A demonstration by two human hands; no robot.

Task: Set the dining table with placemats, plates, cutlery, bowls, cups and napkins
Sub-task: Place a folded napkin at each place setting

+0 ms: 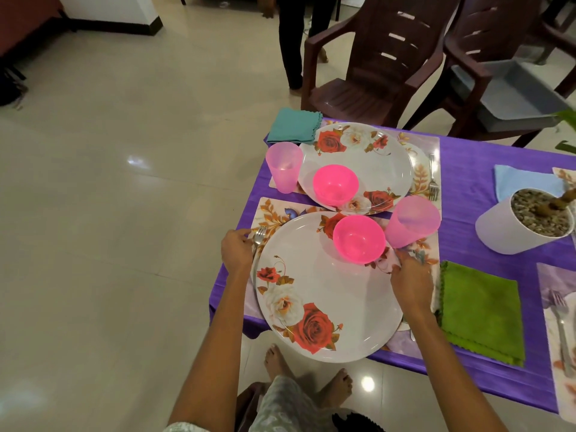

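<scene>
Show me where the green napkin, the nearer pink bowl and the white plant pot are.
green napkin [481, 310]: head view, middle of the folded cloth.
nearer pink bowl [358, 240]: head view, inside of the bowl.
white plant pot [501, 233]: head view, its outer wall.

1. We count two white rose-patterned plates: the near plate [324, 294] and the far plate [358, 160].
2. We see two bright pink bowls, one on each plate: the near bowl [358, 240] and the far bowl [335, 185].
3. We count two pale pink cups: the left cup [283, 166] and the right cup [411, 221].
4. We find three folded napkins: the teal napkin [293, 126], the green napkin [481, 310] and the light blue napkin [523, 183].
5. We make out three forks: the near fork [259, 236], the far fork [432, 177] and the edge fork [561, 319].
6. We count two brown plastic chairs: the left chair [374, 63] and the right chair [486, 57].
7. We see one white plant pot [505, 232].
</scene>
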